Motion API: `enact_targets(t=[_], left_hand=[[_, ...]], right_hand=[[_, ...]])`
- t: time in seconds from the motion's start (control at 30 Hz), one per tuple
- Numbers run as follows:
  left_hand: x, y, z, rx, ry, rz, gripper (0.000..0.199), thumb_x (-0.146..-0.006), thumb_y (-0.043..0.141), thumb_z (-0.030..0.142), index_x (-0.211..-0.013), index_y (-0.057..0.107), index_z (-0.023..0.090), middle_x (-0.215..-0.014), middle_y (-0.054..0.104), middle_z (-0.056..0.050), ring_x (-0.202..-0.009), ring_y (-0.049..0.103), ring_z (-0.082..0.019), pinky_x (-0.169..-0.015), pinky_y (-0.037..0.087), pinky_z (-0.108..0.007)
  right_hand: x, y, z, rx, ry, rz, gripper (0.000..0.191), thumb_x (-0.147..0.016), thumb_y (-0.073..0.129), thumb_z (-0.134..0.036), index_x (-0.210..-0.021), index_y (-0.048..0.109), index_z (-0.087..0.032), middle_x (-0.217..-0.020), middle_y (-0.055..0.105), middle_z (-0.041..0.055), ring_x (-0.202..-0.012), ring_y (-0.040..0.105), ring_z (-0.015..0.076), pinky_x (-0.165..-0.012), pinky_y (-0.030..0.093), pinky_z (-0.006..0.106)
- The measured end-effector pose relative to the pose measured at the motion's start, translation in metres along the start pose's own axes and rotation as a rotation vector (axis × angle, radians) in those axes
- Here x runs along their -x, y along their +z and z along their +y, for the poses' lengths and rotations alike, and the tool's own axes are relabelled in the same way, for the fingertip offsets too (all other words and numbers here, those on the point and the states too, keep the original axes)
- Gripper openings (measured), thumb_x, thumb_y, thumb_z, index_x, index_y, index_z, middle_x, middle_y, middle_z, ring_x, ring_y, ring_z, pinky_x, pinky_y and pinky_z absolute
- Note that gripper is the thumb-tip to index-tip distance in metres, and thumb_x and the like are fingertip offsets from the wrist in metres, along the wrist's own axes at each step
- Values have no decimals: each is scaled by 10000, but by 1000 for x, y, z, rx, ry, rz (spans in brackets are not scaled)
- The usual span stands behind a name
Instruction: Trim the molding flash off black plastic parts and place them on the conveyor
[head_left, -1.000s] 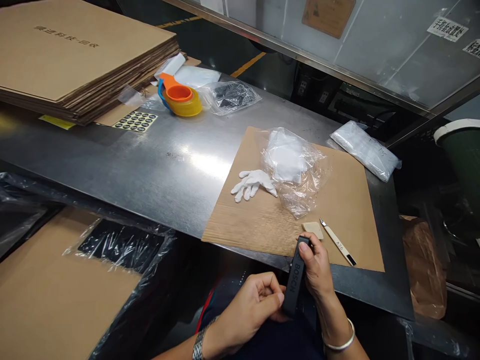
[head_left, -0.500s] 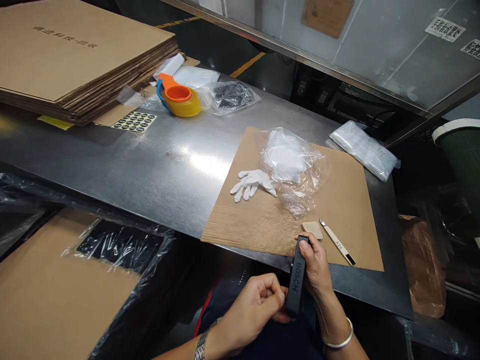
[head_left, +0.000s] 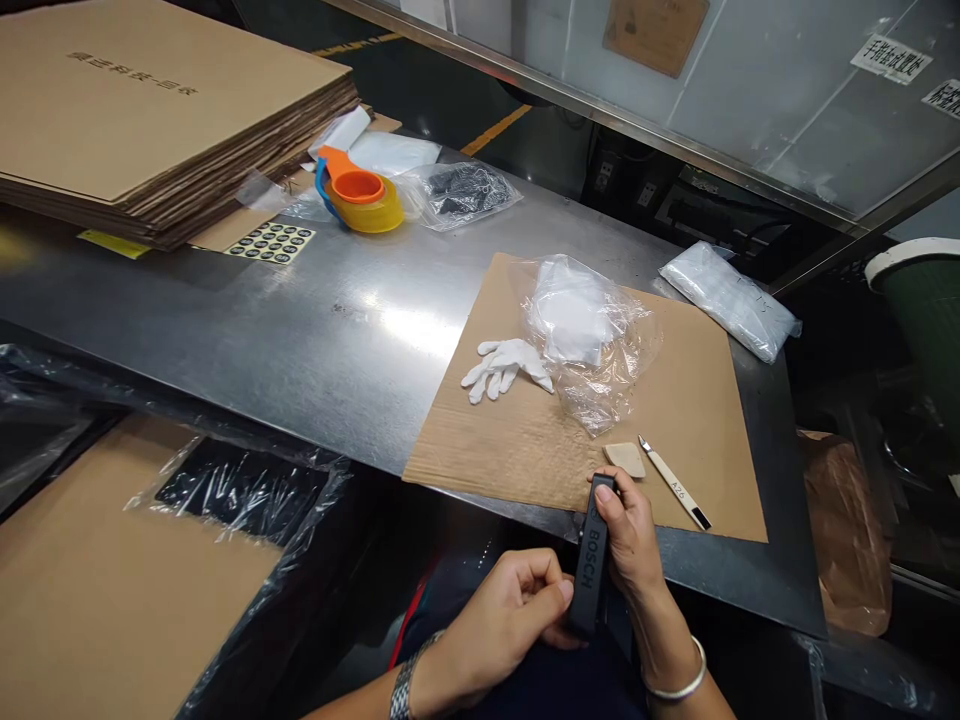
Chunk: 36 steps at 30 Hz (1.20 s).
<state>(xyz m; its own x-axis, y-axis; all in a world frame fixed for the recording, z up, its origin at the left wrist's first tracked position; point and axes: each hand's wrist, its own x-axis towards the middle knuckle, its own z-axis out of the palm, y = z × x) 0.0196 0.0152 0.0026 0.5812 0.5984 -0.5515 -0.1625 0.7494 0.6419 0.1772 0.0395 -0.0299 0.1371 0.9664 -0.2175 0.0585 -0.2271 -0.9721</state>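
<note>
A long black plastic part marked BOSCH stands tilted at the table's front edge. My right hand is closed around its upper end, thumb on the front face. My left hand is curled with thumb and forefinger pinched at the part's lower left side. Whatever those fingers hold, if anything, is hidden. Just beyond my right hand, a small beige square pad lies on a cardboard sheet. Beside it is a pale craft knife marked A26.
A white glove and a clear plastic bag lie on the cardboard. Stacked cardboard, a sticker sheet and a yellow tape roll occupy the metal table's left and back. A wrapped packet is at the right.
The black part has shifted very slightly downward in my right hand's grip. Both hands stay in nearly the same place, and the table things have not moved.
</note>
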Motion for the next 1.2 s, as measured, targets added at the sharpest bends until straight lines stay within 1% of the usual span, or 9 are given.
enact_targets(t=[0.13, 0.3, 0.43, 0.53, 0.63, 0.73, 0.83, 1.0, 1.2], left_hand=[[-3, -1, -2, -9, -12, 0, 427, -686, 638, 515, -588, 439, 150, -584, 487, 30, -557, 549, -118, -649, 499, -333], [-2, -2, -4, -27, -1, -21, 416, -702, 613, 512, -572, 443, 155, -575, 483, 26, -548, 516, -111, -637, 492, -319], [-1, -1, -5, -87, 2, -15, 349, -756, 558, 435, -568, 464, 155, -561, 478, 28, -537, 510, -108, -612, 473, -283], [-2, 1, -8, -112, 5, -4, 320, -765, 531, 387, -551, 454, 162, -536, 477, 30, -525, 527, -115, -581, 464, -268], [-4, 2, -10, -71, -27, 26, 349, -740, 548, 431, -545, 437, 165, -531, 494, 25, -528, 567, -132, -574, 480, -278], [-4, 3, -10, -72, -27, 41, 407, -715, 567, 520, -573, 445, 158, -562, 511, 20, -535, 601, -147, -564, 495, -285], [-3, 3, -5, -127, 6, 44, 422, -726, 565, 543, -606, 459, 153, -582, 532, 10, -542, 607, -144, -559, 500, -275], [3, 6, 2, -223, 135, 8, 393, -781, 540, 491, -603, 511, 142, -635, 572, -31, -604, 568, -129, -598, 495, -256], [4, 6, 3, -336, 195, -9, 362, -793, 536, 450, -581, 493, 160, -623, 572, -42, -598, 541, -141, -587, 454, -259]], right_hand=[[1, 1, -2, 18, 2, 3, 298, -779, 562, -466, -909, 540, -199, -644, 416, -47, -571, 372, 107, -529, 313, 223], [2, 1, 0, 21, 22, 16, 292, -758, 589, -444, -910, 557, -197, -659, 443, -34, -582, 403, 117, -521, 323, 228], [1, 2, 1, -1, 38, 23, 299, -721, 628, -441, -878, 580, -190, -681, 466, -27, -610, 413, 120, -534, 331, 226], [2, 4, 0, -38, 66, 2, 302, -723, 633, -446, -862, 577, -184, -648, 441, -40, -573, 383, 103, -511, 313, 216], [2, 5, 0, -100, 107, -28, 316, -751, 601, -472, -865, 556, -181, -589, 395, -62, -509, 338, 83, -467, 284, 205], [3, 6, 0, -176, 156, -35, 331, -762, 581, -496, -861, 532, -185, -562, 410, -65, -480, 360, 80, -438, 282, 198], [3, 9, -1, -261, 212, -28, 345, -776, 548, -518, -869, 517, -187, -552, 453, -58, -450, 395, 80, -421, 300, 196], [4, 13, -7, -400, 287, -30, 374, -779, 509, -551, -877, 498, -191, -552, 508, -43, -426, 441, 84, -420, 352, 201], [4, 14, -9, -508, 292, -73, 406, -749, 531, -579, -873, 497, -193, -565, 530, -35, -405, 444, 78, -393, 353, 191]])
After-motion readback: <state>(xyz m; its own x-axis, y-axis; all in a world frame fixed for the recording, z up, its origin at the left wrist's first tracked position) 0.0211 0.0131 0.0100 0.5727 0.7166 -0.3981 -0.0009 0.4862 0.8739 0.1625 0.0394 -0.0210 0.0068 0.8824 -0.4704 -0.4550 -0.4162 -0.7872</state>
